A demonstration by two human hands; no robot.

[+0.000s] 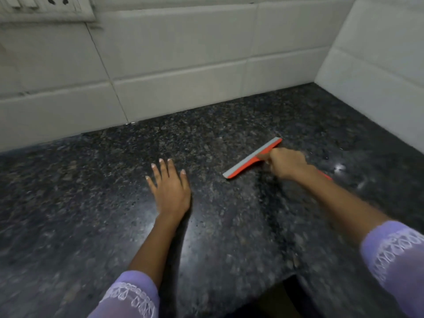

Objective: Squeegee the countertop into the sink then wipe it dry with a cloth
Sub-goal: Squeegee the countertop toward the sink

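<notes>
A red squeegee (249, 160) with a grey rubber blade lies blade-down on the dark speckled granite countertop (91, 191), right of centre. My right hand (286, 162) is closed around its handle, whose red end pokes out behind my wrist. My left hand (171, 190) rests flat on the counter to the left of the blade, fingers spread, holding nothing. Wet glints show on the counter at the right. No sink or cloth is in view.
White tiled walls (183, 65) meet in a corner at the back right of the counter. A switch plate (46, 8) sits on the wall at the top left. The counter's front edge has a notch (289, 292) at the bottom.
</notes>
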